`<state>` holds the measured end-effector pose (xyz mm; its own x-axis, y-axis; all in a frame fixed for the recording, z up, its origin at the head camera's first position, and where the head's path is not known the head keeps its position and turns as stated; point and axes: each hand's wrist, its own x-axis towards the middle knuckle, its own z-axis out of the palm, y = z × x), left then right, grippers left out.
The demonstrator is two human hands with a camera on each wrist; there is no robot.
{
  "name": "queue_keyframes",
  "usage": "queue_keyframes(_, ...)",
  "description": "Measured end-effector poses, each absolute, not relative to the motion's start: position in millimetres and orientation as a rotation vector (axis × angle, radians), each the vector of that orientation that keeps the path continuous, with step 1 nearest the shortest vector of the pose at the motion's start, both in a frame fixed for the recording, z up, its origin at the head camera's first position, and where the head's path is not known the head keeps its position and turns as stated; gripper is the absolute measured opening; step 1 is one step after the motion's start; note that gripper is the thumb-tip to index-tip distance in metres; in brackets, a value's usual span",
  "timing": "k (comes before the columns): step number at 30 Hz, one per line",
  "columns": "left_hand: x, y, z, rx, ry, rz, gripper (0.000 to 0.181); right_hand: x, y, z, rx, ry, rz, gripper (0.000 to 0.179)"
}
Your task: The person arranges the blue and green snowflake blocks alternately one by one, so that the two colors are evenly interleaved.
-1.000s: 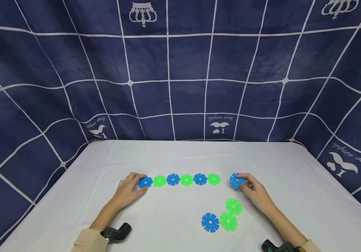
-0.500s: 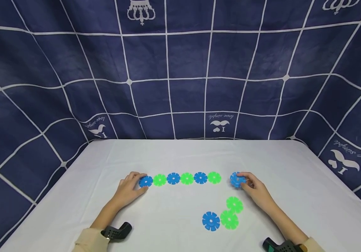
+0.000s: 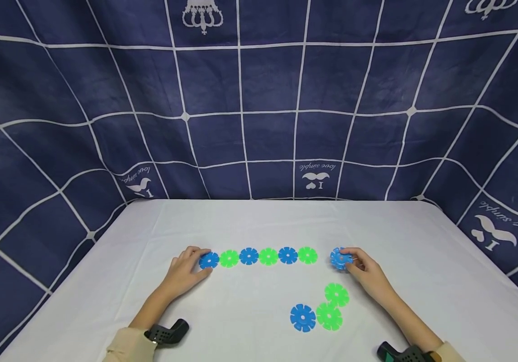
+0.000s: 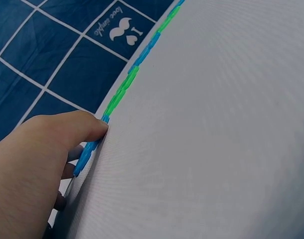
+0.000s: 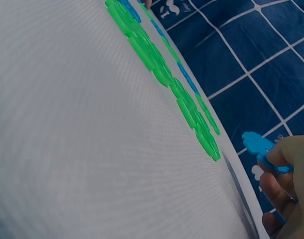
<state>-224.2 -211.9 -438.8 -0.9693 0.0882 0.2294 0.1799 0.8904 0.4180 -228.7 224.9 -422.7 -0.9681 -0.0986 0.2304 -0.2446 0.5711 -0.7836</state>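
Note:
At the row's left end, my left hand point(image 3: 186, 274) grips a blue notched plastic disc point(image 3: 209, 260), thumb on the near edge and fingers on the far one. To its right run flat discs in turn green and blue, from a green disc point(image 3: 229, 259) to the last green disc point(image 3: 308, 255). Past that end, my right hand point(image 3: 369, 276) pinches another blue disc point(image 3: 340, 258) by its right side. The right wrist view shows this blue disc point(image 5: 259, 145) raised between thumb and fingers, with part of it hidden behind the thumb.
Nearer the front lie two green discs, an upper one point(image 3: 336, 294) and a lower one point(image 3: 329, 316) touching or overlapping, with a blue disc point(image 3: 303, 318) at their left. A white cloth covers the table point(image 3: 241, 311). Behind it hangs a dark blue checked curtain point(image 3: 268, 141).
The head view has shifted very slightly. The blue disc in my right hand has tilted a little and catches more light. My left hand and the row stay as they were.

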Motion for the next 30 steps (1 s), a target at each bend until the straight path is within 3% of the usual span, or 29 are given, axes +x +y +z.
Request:
queue_keyframes(17, -224, -211, -435, -0.198, -2.866, -0.678, 0.051, -229, 223, -427, 0.254, -2.702, 1.305, 0.027)
queue_keyframes(30, -223, -212, -437, -0.185, -2.871, -0.668, 0.051, -230, 223, -438, 0.402, -2.737, 0.995, 0.024)
